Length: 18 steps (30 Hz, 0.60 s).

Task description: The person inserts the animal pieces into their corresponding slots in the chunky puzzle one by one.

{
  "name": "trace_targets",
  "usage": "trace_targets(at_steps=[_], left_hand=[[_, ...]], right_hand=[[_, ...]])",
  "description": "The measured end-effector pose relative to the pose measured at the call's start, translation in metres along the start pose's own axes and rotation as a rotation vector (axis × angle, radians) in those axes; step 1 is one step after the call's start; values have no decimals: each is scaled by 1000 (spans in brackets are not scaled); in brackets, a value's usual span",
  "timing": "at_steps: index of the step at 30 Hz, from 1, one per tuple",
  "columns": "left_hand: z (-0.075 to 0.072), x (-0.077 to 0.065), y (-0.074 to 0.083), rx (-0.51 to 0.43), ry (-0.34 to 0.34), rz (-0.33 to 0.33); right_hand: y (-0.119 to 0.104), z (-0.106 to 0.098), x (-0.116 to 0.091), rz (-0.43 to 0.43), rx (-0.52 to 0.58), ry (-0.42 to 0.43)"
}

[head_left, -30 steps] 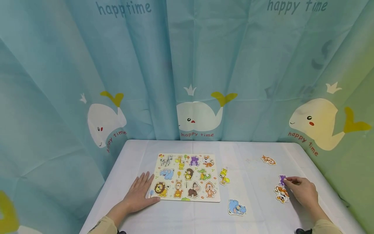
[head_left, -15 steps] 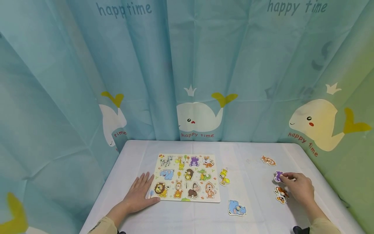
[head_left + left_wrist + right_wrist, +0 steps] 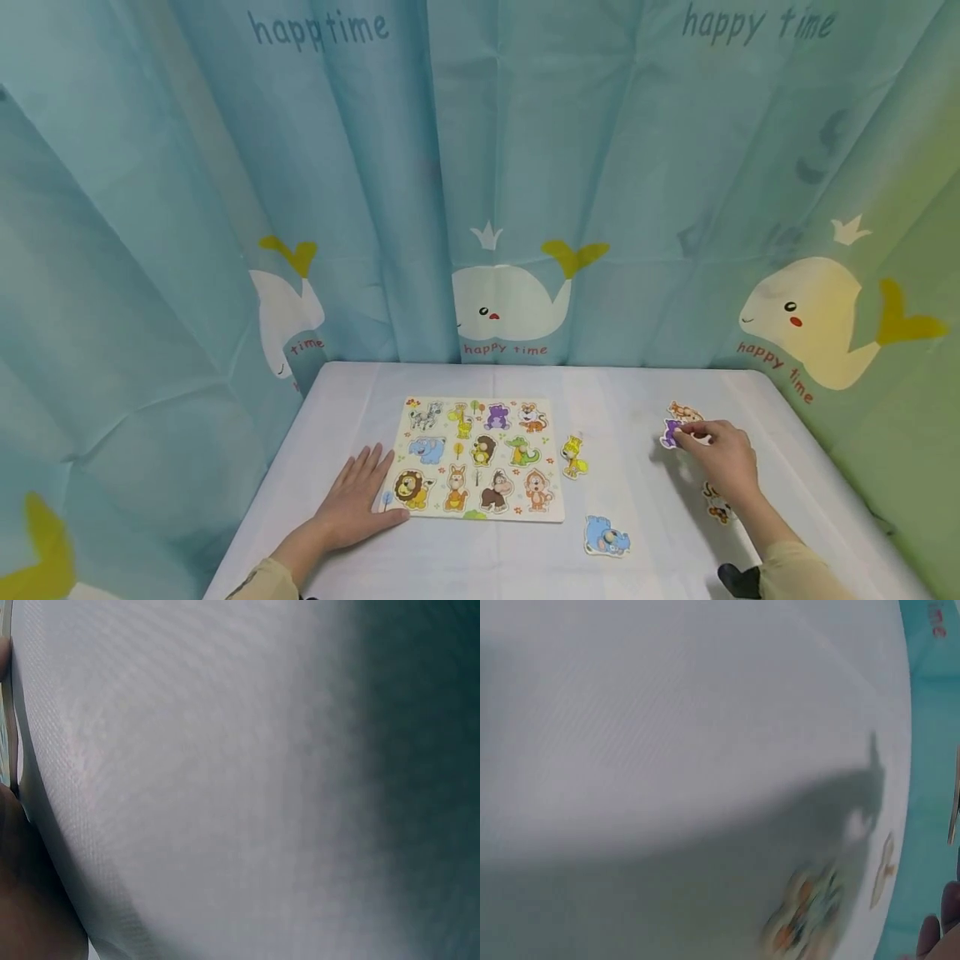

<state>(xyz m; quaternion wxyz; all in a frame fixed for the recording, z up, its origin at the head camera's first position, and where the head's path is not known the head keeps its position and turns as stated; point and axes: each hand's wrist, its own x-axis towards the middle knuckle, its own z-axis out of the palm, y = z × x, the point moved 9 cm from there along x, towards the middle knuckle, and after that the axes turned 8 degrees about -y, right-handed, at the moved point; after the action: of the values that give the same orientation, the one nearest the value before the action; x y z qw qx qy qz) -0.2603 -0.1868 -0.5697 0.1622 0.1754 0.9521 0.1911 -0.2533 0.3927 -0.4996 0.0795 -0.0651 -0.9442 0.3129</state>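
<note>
My right hand [image 3: 723, 462] pinches a purple hippo puzzle piece [image 3: 668, 434] by its knob, raised above the table with its shadow beneath. In the right wrist view, only the fingertips [image 3: 949, 907] and a thin edge of the piece [image 3: 955, 806] show at the far right. My left hand [image 3: 356, 502] lies flat with fingers spread, touching the left edge of the animal puzzle board [image 3: 556, 505]. Little of that hand shows in the left wrist view, just some skin [image 3: 34, 900] along the left side.
Right of the board lie a giraffe piece [image 3: 573, 458] and a blue elephant piece [image 3: 605, 536]. A monkey-like piece [image 3: 682, 410] sits behind the raised hippo. The tiger piece [image 3: 717, 507] is partly covered by my right wrist. Curtains [image 3: 637, 317] border the white table [image 3: 480, 575].
My right hand has lifted the purple hippo piece from beside the tiger piece and carried it left and farther back. The left hand has stayed on the board's edge.
</note>
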Motion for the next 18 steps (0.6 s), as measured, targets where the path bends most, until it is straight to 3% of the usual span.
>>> trace_targets(at_steps=[8,18], left_hand=[[-2,-5,4,-11,7,10],[-2,-4,4,-6,10,9]], right_hand=[[-38,13,8,-60,37,31],[-77,43,24,-65,80,-18]])
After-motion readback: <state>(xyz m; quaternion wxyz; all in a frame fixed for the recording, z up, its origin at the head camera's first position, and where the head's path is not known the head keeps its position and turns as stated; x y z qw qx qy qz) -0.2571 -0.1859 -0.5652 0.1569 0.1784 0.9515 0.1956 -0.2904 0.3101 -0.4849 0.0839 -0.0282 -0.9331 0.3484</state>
